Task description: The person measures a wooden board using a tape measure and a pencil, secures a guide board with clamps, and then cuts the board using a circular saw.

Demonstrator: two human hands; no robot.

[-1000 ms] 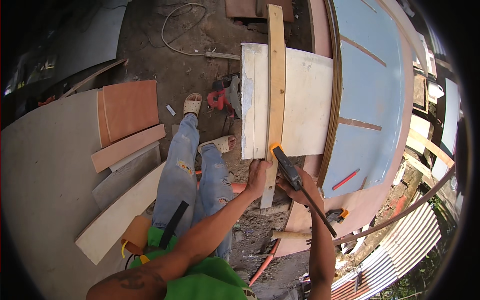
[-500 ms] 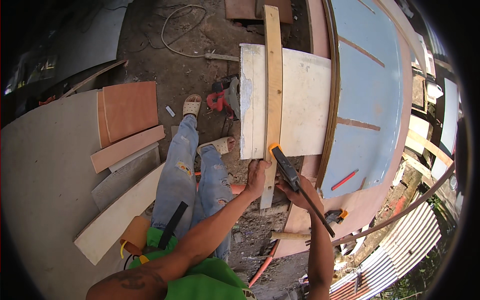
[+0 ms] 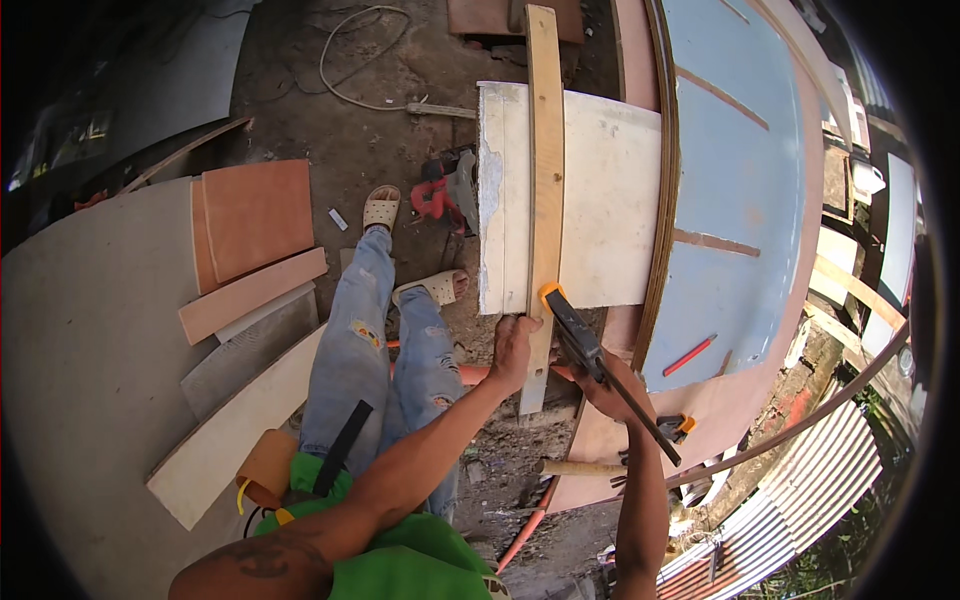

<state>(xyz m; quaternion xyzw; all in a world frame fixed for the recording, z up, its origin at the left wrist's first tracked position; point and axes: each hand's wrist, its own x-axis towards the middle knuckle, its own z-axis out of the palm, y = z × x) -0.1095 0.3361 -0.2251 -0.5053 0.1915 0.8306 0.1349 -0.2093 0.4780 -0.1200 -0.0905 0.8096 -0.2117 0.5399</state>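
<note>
A long wooden strip [image 3: 547,180] lies across a white board [image 3: 612,190] whose left edge is chipped. My left hand [image 3: 513,352] is closed around the strip's near part, just below the board's near edge. In my right hand [image 3: 606,385] is a black bar clamp [image 3: 577,335] with orange pads. One orange pad rests on the strip near the board's edge, and the bar slants down to the right. The clamp's other jaw and the fingers beneath it are partly hidden.
A red circular saw [image 3: 440,195] sits on the ground left of the board. Right of it stands a blue panel [image 3: 720,200] with a red pencil [image 3: 690,355] on it. A second clamp [image 3: 678,430] lies near my right forearm. Plywood offcuts [image 3: 258,220] lie at left.
The clamp's bar end has swung slightly to the right, with my right hand shifting the same way. My left hand stays on the strip.
</note>
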